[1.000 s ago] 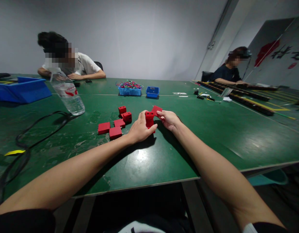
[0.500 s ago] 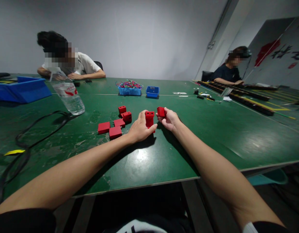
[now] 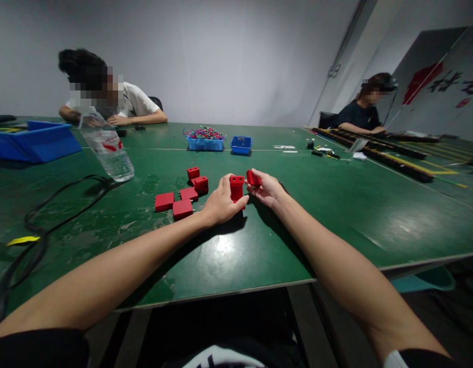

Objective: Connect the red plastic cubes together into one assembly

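Observation:
My left hand (image 3: 220,204) is wrapped round an upright red block (image 3: 237,187) standing on the green table (image 3: 336,214). My right hand (image 3: 267,189) pinches a smaller red block (image 3: 252,178) just right of it, close to the upright block's top. Several loose red blocks (image 3: 181,194) lie on the table to the left of my left hand.
A tilted water bottle (image 3: 108,148) and a black cable (image 3: 48,214) lie at the left, with a blue bin (image 3: 32,140) behind. Two small blue trays (image 3: 217,143) sit mid-table. One person sits at the far left, another at the far right beside long black rails (image 3: 393,161).
My right hand has turned the small red block in its fingers and brought it closer to the upright block. My left hand has stayed where it was.

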